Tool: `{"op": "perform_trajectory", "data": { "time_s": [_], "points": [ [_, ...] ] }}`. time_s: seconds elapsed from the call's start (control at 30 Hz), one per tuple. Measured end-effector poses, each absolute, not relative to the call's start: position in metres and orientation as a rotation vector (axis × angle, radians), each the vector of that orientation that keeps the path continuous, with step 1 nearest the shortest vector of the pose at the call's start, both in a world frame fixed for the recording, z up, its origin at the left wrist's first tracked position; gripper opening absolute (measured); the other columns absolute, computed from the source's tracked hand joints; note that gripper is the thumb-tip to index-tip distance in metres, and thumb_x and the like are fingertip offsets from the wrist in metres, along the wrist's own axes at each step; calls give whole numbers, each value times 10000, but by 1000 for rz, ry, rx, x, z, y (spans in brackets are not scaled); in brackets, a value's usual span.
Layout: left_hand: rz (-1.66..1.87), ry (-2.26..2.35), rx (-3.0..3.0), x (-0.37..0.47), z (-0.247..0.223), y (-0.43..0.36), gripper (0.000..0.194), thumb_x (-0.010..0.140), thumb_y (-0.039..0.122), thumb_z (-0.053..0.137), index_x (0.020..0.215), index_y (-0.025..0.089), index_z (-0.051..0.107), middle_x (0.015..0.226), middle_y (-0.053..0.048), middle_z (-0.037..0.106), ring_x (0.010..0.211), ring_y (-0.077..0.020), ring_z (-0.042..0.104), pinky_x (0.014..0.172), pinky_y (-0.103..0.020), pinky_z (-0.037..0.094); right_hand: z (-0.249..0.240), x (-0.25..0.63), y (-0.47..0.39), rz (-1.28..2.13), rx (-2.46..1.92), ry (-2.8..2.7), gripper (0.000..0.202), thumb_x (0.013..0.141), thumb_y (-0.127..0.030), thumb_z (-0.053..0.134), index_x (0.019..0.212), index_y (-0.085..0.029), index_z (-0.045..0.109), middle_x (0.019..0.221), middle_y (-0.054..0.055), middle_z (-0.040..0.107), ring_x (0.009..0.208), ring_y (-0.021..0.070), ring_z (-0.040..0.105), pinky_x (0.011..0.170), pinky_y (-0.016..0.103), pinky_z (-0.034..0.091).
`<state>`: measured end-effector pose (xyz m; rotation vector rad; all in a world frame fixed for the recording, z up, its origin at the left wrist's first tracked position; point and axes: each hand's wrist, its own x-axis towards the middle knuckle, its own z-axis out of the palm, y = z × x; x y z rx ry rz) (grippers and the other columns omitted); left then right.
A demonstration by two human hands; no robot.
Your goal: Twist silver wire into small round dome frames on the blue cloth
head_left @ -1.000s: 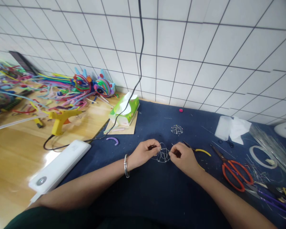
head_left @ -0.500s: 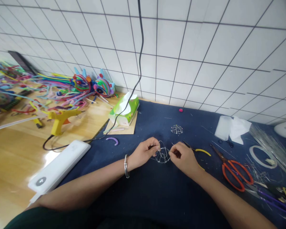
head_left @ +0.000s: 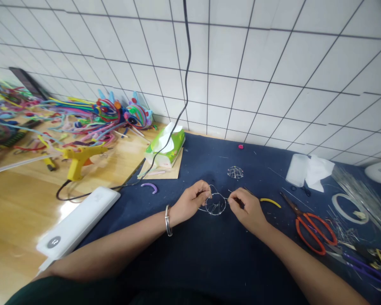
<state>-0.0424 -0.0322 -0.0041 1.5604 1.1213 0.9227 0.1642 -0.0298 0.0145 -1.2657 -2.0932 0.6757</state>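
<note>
A small wire frame (head_left: 215, 214), round-rimmed with thin crossing wires, hangs over the dark blue cloth (head_left: 209, 262). My left hand (head_left: 190, 202) pinches its upper left rim between thumb and fingers. On the other side, my right hand (head_left: 249, 212) is closed, its fingertips on a thin wire that reaches out from the frame's right side. Curled fingers hide the end of that wire. Farther back, a similar wire dome (head_left: 235, 172) rests on the cloth. Pliers with yellow handles (head_left: 271, 202) lie partly hidden behind my right hand.
Orange-handled scissors (head_left: 316, 233), purple-handled scissors (head_left: 365, 267) and loose wires (head_left: 365, 199) lie on the right. To the left are a tissue pack (head_left: 167, 146), a white power bank (head_left: 79, 224) and a yellow glue gun (head_left: 79, 159). A black cable (head_left: 188, 76) hangs down the tiled wall.
The wire frame has tilted, so its rim now faces me as a fuller circle. My right hand has shifted slightly right, away from the frame; my left hand keeps its pinch.
</note>
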Motion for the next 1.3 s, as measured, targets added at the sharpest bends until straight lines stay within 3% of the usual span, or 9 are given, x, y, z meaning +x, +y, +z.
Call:
{"op": "perform_trajectory", "data": {
  "time_s": [0.3,0.53,0.7,0.83,1.13,1.3],
  "points": [
    [906,1147,1566,-43,-3,-32,143,867,274,395,852,154,469,666,29,450,549,-62,424,521,-193,357,16,166,-29,666,-1264,-2072,165,825,-220,438,678,-188,506,667,-4,494,629,118,464,623,249,375],
    [907,1168,1578,-44,1,-33,124,857,264,406,847,157,468,645,36,434,537,-62,404,516,-192,351,13,167,-28,629,-1273,-2085,269,830,-270,448,576,-187,411,614,-11,455,606,113,451,609,247,377],
    [912,1144,1554,-44,-2,-33,119,847,264,420,826,156,466,652,35,434,544,-61,419,528,-192,369,9,164,-29,650,-1282,-2081,74,795,-264,483,792,-205,527,673,-9,511,597,112,479,580,238,404],
    [906,1107,1533,-42,-3,-35,124,842,268,427,842,153,474,673,30,443,551,-60,423,542,-197,390,7,163,-32,616,-1295,-2073,219,767,-264,513,980,-211,520,702,-2,526,587,114,488,593,250,428],
    [879,1086,1508,-41,-4,-36,144,845,290,430,852,154,477,721,15,481,582,-64,454,558,-203,415,10,162,-31,874,-1327,-1972,137,815,-238,437,908,-212,534,747,-5,568,644,119,538,603,248,440],
    [861,1060,1495,-41,-1,-37,139,840,283,440,843,149,478,737,7,496,584,-64,463,563,-206,424,17,163,-34,650,-1227,-2088,136,831,-234,431,857,-210,562,752,12,559,670,127,521,650,264,422]
  ]
}}
